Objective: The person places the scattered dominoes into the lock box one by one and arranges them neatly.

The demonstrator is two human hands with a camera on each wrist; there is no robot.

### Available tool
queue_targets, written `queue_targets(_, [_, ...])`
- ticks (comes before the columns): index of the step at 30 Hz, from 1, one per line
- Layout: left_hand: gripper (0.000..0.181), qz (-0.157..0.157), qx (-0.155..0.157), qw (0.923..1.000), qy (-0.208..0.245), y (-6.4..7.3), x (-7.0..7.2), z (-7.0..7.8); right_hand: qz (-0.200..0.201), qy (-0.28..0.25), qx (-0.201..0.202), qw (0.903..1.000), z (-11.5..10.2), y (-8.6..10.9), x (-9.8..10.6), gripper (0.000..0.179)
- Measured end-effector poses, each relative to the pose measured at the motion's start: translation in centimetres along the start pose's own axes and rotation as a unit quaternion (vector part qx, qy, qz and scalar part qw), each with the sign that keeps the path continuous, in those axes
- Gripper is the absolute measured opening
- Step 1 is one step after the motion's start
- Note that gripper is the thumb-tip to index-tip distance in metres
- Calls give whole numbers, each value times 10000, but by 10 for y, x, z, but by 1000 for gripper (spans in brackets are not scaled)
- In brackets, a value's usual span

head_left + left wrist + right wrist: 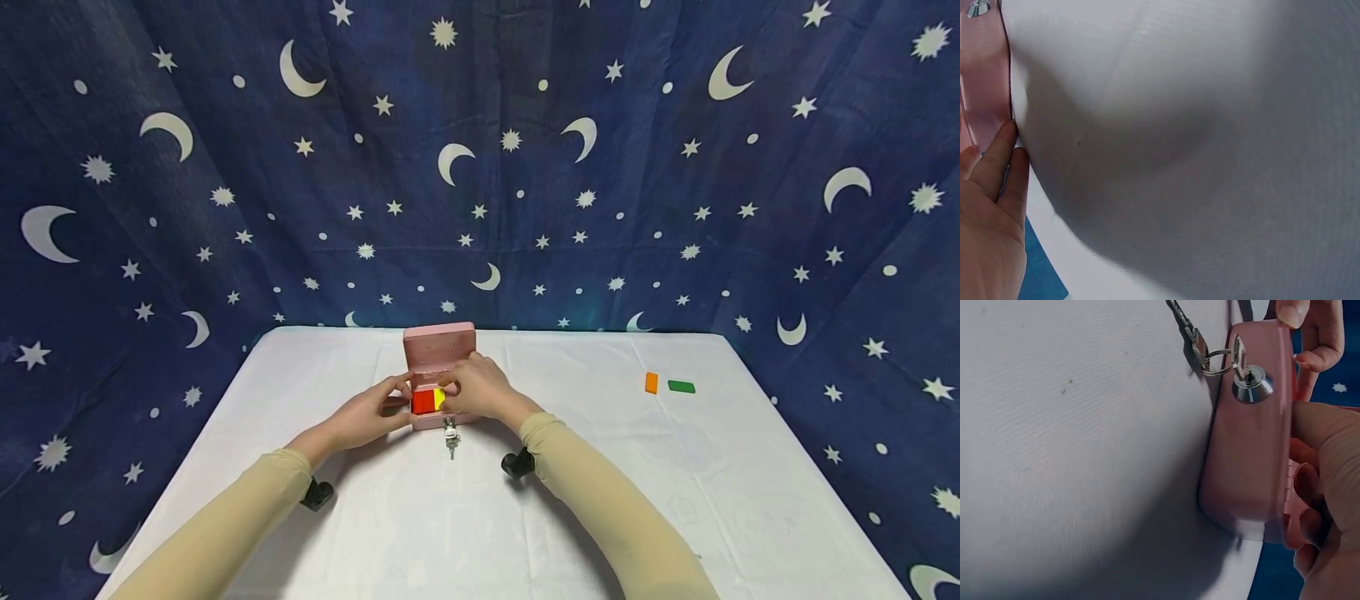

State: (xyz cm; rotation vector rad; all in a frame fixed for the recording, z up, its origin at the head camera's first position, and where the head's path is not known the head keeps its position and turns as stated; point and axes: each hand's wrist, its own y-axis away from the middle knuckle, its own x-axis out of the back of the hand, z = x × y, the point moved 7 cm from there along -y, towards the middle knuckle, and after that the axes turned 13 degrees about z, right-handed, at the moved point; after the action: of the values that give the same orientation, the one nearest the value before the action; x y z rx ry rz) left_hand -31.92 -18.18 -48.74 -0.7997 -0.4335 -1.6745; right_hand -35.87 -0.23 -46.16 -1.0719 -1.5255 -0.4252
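A small pink cash box (441,353) stands on the table with its lid raised. Inside its left part lie red blocks (423,402), with a yellow block (438,399) beside them. My left hand (367,417) holds the box's left side, thumb at the front corner and fingers farther back. Over the right part, my right hand (486,390) reaches in and pinches the yellow block; the box's front wall hides the fingertips in the right wrist view. Keys on a ring (1216,362) hang from the lock (1252,385) on the box's front.
An orange block (651,382) and a green block (682,387) lie apart on the table's right side. White cloth (480,533) covers the table. Behind it hangs a dark blue curtain (525,108) with moons and stars.
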Motion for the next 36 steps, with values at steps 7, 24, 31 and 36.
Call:
queue_targets(7, [38,-14,50,10000,47,0,-1,-2,230,-215,276,9991,-3,11,25,36])
queue_targets(24, [40,37,-72,10000,5,1,0,0,852,-724,-12,9937,47,65,84,36])
queue_targets(31, [38,9,25,10000,12,2,1,0,1021,-1022,-590,9877,86,87,99,35])
queue_targets(36, [38,19,17,10000,8,2,1,0,1139,-1078,-912,9834,111,99,106,37])
